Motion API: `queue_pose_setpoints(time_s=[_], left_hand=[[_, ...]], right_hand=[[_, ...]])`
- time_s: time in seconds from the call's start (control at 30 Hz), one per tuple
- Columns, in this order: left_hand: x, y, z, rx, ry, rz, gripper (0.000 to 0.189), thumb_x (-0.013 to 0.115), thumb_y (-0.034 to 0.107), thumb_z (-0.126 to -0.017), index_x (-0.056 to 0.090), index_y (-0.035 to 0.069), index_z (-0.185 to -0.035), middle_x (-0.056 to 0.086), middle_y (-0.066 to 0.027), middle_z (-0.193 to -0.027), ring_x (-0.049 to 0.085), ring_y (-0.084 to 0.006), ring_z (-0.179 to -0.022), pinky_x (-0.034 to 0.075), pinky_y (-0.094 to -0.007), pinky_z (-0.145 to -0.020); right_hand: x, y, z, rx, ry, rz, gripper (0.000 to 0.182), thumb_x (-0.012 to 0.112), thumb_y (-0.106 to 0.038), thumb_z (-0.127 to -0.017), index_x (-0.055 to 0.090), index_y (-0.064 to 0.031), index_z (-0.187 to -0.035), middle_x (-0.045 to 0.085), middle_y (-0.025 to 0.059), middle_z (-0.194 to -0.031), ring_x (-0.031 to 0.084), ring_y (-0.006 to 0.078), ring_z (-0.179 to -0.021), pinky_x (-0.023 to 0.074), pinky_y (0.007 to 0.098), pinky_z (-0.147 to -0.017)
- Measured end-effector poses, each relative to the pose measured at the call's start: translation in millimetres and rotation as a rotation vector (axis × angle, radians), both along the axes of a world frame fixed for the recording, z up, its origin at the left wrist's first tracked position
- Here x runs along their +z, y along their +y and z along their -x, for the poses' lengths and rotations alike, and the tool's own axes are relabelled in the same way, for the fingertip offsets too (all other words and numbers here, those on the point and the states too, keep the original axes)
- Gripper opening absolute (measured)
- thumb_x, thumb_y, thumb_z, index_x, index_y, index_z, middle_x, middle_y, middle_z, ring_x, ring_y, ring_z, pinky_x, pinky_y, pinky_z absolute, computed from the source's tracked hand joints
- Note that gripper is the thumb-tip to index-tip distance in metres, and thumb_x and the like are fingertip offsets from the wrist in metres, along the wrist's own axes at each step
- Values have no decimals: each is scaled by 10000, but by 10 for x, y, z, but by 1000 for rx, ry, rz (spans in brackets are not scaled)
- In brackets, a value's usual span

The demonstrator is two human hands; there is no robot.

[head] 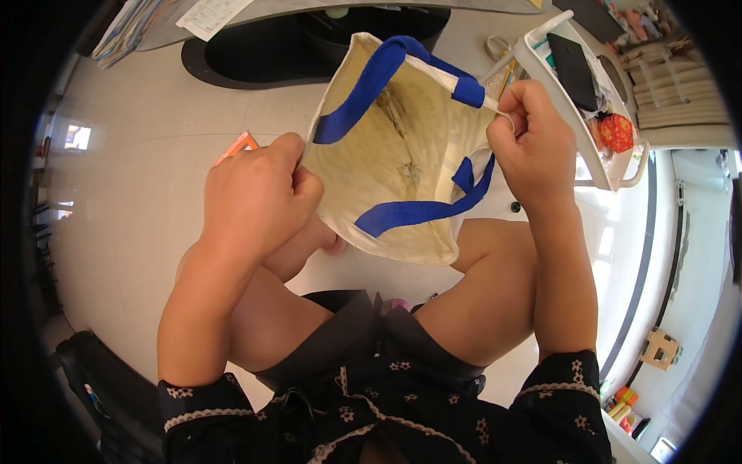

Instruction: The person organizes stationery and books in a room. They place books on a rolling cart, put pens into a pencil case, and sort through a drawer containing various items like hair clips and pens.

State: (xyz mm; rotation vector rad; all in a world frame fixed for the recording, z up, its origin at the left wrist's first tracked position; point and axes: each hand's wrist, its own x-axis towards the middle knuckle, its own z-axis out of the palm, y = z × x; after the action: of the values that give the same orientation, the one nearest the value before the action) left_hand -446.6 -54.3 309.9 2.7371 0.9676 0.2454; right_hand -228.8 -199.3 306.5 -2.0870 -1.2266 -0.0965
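Note:
A cream cloth tote bag (417, 145) with blue straps hangs open above my lap, its mouth facing up towards me. Dark stains and creases show on the cloth inside. My left hand (261, 194) grips the left edge of the bag's mouth. Pinched in my right hand (530, 133) is the right edge, beside one end of a blue strap (468, 93). The other blue strap (417, 214) curves along the near side of the mouth. An orange-edged flat object (240, 145) shows partly behind my left hand.
Ahead stands a grey table (278, 13) with papers at its left, above a black base (255, 64). A white trolley (568, 93) holding a black flat case and a red patterned item is at the right. A black bag (110, 394) lies at lower left.

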Motion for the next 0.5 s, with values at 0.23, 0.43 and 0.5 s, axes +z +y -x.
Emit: queue_pose_setpoints(time_s=[0.23,0.43,0.5], left_hand=[[17,4,-11,-33,-6,-25,93,541,117,-672,518,43,-620,535,-95,-499,521,-279,-452,425,-368,-455],[-17,-46,3,-18,-67,-11,100,532,45,-646,443,44,-602,452,-102,-476,457,-280,-420,409,-349,-452],[-34,-50,2,-22,-42,-38,101,540,56,-643,449,50,-601,466,-96,-481,473,-278,-427,410,-352,-449]], right_hand=[[6,2,-13,8,-20,-3,143,554,-41,-707,524,-90,-837,521,42,-612,525,184,-536,420,302,-521],[23,-17,22,-4,3,-18,142,554,-31,-711,525,-91,-837,509,41,-598,508,171,-524,414,293,-513],[18,-22,19,3,7,-34,140,552,-29,-714,525,-88,-838,505,41,-595,498,164,-517,412,290,-512]])
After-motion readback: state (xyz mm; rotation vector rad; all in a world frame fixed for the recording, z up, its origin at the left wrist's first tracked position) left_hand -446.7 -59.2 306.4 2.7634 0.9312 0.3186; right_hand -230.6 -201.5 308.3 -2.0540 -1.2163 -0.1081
